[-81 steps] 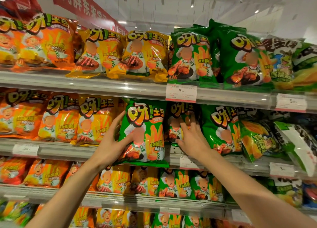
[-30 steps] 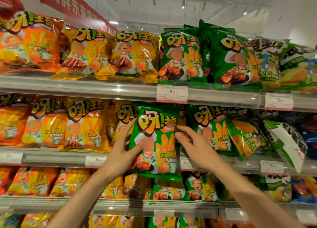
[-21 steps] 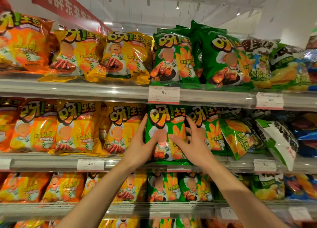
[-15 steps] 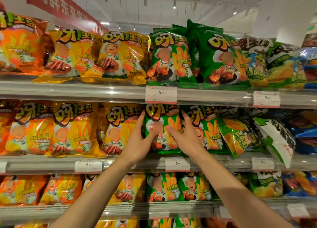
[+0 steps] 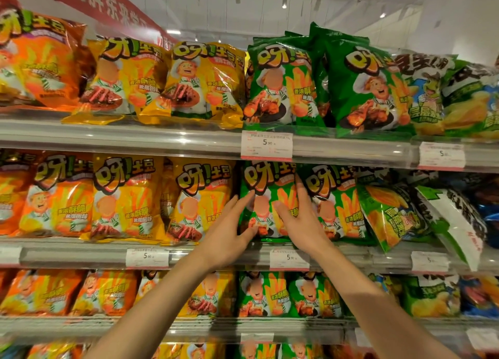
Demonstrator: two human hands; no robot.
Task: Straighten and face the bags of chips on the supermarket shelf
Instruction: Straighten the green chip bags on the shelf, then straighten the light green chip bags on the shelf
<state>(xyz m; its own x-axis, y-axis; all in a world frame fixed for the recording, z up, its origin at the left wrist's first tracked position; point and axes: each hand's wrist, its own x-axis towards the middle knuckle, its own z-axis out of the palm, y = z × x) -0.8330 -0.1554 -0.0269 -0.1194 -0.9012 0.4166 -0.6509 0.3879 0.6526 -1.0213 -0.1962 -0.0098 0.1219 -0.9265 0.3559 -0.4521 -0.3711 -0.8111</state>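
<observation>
Green bag (image 5: 266, 188) pressed by two hands.

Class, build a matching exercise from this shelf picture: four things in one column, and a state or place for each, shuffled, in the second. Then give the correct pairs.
Things
1. green bag
2. white bag
3. orange bag
4. middle price tag

States or places
A. leaning over on the middle shelf, far right
B. on the shelf rail below the right hand
C. upright between the left hand and the right hand
D. top shelf, far left

Pairs: 1-C, 2-A, 3-D, 4-B
</observation>
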